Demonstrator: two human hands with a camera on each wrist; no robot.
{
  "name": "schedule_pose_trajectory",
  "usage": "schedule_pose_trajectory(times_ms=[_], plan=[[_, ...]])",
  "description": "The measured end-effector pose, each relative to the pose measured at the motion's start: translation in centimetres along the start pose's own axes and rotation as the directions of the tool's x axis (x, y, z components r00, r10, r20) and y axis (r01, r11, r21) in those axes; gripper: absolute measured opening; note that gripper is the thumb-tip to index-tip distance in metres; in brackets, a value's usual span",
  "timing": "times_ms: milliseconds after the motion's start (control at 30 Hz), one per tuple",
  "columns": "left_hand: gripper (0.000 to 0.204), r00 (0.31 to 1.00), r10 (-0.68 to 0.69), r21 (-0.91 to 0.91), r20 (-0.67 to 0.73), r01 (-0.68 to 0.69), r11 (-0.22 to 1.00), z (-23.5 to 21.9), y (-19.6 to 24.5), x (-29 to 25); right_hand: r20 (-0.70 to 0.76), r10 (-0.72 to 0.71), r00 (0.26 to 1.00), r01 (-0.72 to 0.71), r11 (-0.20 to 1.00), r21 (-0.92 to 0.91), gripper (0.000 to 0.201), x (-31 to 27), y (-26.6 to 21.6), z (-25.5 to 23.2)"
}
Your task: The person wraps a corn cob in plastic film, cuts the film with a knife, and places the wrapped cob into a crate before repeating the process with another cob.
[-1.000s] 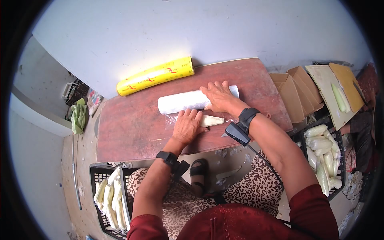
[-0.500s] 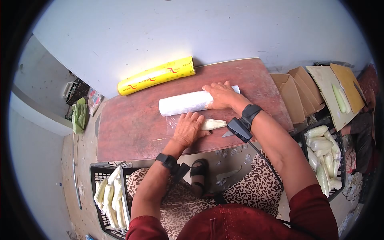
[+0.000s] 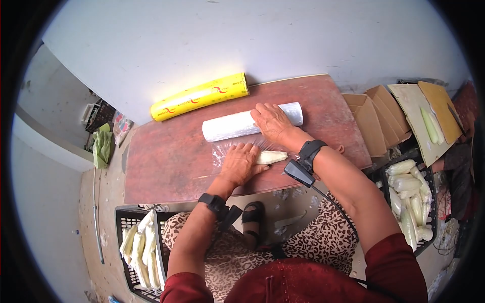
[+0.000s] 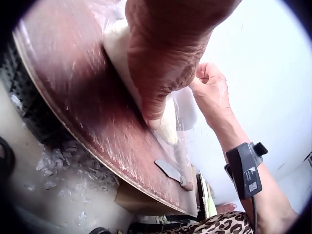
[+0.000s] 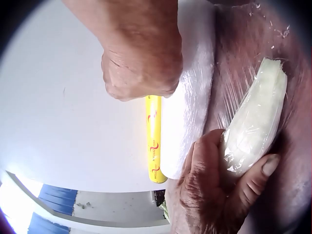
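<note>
My left hand [image 3: 239, 165] grips a pale, tapered water bamboo shoot [image 5: 258, 114] lying on the red-brown table. Its thumb lies along the near side, and the narrow end sticks out to the right. Clear film [image 3: 222, 149] clings around the shoot and stretches back toward the white roll of cling film [image 3: 227, 127]. Over the right part of that roll, my right hand [image 3: 274, 123] holds on with bent fingers; their tips are hidden in the right wrist view. A small knife [image 4: 169, 170] lies near the table edge, past the shoot's narrow end.
A yellow printed roll [image 3: 199, 96] lies along the table's back edge by the wall. Crates of wrapped shoots stand on the floor, one at left [image 3: 139, 250] and one at right [image 3: 411, 197]. Cardboard boxes [image 3: 374, 118] sit right of the table [image 3: 166, 161].
More clear film shows between the white roll and the shoot. My right hand has shifted slightly left along the roll, its fingers more bent. My left hand keeps its hold, nearly still.
</note>
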State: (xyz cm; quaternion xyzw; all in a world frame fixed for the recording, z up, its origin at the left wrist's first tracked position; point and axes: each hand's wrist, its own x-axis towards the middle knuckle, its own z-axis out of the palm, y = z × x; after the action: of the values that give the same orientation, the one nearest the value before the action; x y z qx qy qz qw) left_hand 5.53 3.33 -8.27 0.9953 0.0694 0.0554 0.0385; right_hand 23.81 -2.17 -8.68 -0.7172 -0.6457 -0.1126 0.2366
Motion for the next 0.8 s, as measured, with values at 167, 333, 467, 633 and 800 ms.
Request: schedule_pose_trajectory(times_ms=[167,333,467,633,800], plan=[[0.063,1.000,-0.002,0.014,0.001,0.002,1.000,-0.1,0.1,0.0,0.073,0.015,0.997,-0.005,0.991,-0.131,0.043,-0.5,-0.4,-1.9],[0.069,1.000,-0.002,-0.002,-0.023,0.002,1.000,0.3,-0.1,-0.1,0.107,0.124,0.986,-0.103,0.978,-0.183,0.056,0.1,-0.3,-1.1],[0.066,1.000,0.002,0.015,-0.017,-0.002,1.000,0.4,0.2,-0.3,0.100,0.199,0.975,-0.180,0.968,-0.173,0.054,0.4,0.5,-0.9],[0.061,1.000,-0.013,-0.032,0.007,0.013,0.999,-0.3,0.6,-0.6,0.170,0.213,0.962,-0.180,0.965,-0.191,0.047,0.9,1.2,-1.2],[0.059,1.000,-0.017,-0.060,0.012,0.017,0.998,-0.4,0.5,-0.6,-0.049,0.230,0.972,-0.234,0.962,-0.141,0.029,0.8,1.6,-1.1]])
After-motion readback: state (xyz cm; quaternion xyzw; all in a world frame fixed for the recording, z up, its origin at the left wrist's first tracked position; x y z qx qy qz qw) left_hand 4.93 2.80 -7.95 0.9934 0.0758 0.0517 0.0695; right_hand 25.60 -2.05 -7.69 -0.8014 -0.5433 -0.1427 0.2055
